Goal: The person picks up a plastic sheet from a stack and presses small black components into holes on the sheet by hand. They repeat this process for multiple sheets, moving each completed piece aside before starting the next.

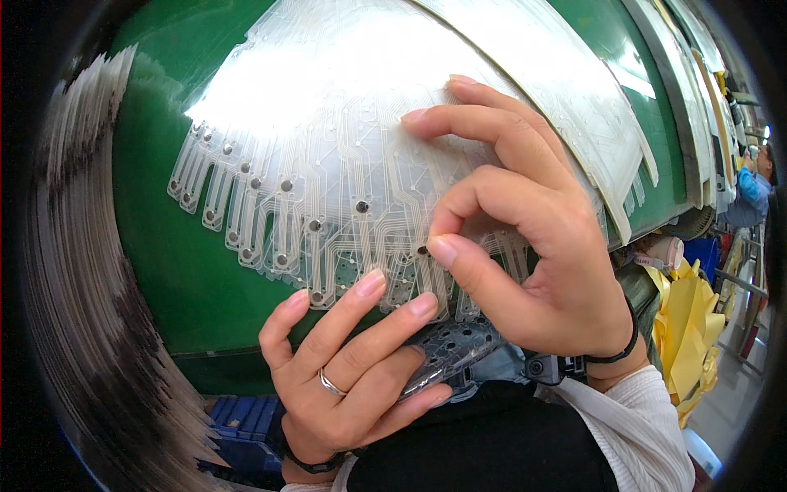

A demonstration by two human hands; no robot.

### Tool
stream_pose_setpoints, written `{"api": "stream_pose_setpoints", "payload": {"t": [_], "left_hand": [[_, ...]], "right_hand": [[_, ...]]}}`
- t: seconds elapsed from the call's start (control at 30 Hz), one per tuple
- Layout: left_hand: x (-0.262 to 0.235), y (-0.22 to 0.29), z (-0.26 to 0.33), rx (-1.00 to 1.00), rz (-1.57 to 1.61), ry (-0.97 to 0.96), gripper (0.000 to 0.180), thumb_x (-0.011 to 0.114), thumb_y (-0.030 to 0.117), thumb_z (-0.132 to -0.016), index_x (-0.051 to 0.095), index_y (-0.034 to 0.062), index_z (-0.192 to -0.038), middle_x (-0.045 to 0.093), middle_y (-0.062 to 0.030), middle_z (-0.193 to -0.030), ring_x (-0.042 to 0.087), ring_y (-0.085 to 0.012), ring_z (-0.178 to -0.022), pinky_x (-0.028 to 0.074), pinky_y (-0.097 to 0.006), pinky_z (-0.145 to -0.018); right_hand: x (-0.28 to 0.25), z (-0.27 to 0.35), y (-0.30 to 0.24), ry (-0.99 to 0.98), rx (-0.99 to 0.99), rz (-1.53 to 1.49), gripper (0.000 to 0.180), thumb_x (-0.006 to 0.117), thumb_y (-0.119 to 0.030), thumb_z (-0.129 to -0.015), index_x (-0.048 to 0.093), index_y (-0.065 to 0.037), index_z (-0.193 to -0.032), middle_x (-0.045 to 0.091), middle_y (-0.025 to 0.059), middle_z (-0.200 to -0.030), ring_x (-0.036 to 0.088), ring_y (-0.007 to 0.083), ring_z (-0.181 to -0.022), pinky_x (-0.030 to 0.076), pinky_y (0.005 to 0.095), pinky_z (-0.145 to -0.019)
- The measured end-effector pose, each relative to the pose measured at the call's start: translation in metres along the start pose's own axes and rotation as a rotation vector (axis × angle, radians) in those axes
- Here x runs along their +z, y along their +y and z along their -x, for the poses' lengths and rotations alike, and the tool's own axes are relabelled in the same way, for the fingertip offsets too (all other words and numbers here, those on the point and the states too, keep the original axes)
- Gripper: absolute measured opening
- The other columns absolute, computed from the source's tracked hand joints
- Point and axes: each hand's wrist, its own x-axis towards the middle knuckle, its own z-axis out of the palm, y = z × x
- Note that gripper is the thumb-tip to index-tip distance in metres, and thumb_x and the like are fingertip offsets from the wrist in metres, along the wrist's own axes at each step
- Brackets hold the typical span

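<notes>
A clear flexible circuit sheet with silvery printed lines and finger-like tabs lies before me, several round black dots along its near part. My right hand is over it, thumb and index finger pinched together beside a black dot; whatever is between the tips is hidden. Its other fingers are raised and curved. My left hand, wearing a ring, rests spread fingertips at the sheet's near edge. Between its index finger and thumb it grips a shiny clear sheet of black dots, partly covered by the fingers.
Green table surface shows under the sheets. A tall stack of sheet edges stands at left. More pale sheets lie at the far right. Blue crate below left; yellow crumpled material at right. A person in blue is farther off.
</notes>
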Motion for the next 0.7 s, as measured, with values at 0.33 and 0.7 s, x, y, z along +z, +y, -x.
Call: {"api": "stream_pose_setpoints", "payload": {"t": [0.33, 0.7], "left_hand": [[0.001, -0.001, 0.001, 0.003, -0.011, 0.006, 0.045, 0.06, 0.057, -0.085, 0.064, 0.0146, -0.072, 0.072, -0.0016, -0.108, 0.06, -0.0288, -0.117, 0.027, -0.046, -0.109], [0.001, 0.0, 0.002, -0.003, -0.009, 0.018, 0.045, 0.061, 0.057, -0.084, 0.064, 0.0142, -0.072, 0.072, -0.0017, -0.107, 0.06, -0.0293, -0.118, 0.027, -0.047, -0.109]], "right_hand": [[0.003, 0.0, -0.001, 0.017, -0.01, 0.01, 0.01, 0.064, 0.005, -0.075, 0.059, -0.003, -0.075, 0.055, 0.0202, -0.129, 0.038, 0.0378, -0.136, 0.055, 0.0289, -0.08], [0.004, 0.001, -0.011, 0.004, 0.005, 0.22, 0.018, 0.071, 0.001, -0.071, 0.058, -0.003, -0.082, 0.048, 0.0204, -0.133, 0.04, 0.0412, -0.133, 0.049, 0.0389, -0.094]]}}
